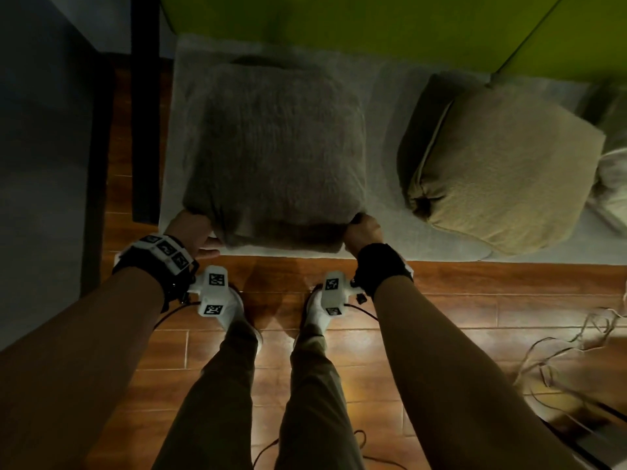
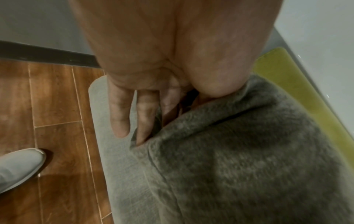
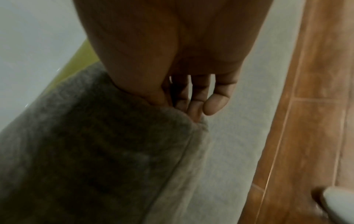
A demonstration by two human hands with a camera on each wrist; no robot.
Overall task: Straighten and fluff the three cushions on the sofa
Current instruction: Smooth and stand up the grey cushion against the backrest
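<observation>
Closest to the head cam are the person's two forearms in tan sleeves, and below them trouser legs and white shoes [image 1: 234,310] on a wood plank floor [image 1: 475,300]. Left hand [image 1: 195,232] has the near-left corner of the fuzzy grey cushion [image 1: 274,150], and in the left wrist view you can see the fingers [image 2: 145,115] tucked in under the corner fabric with the thumb side pressed on top, so that grip is pinching the cushion. Right hand [image 1: 363,232] does the same on the near-right corner; in the right wrist view the fingers [image 3: 195,98] curl in against the edge of the plush, little finger sticking out free. The grey cushion sits on the pale grey sofa seat [image 1: 383,130], near edge right at the front of the seat, green backrest [image 1: 339,25] behind it. A tan cushion [image 1: 502,167] lies to the right, apart from the grey one and turned at an angle. A bit of a pale third cushion [image 1: 614,184] peeks in at the right edge, too cut off to say much. Some loose cables [image 1: 559,361] on the floor at the right.
</observation>
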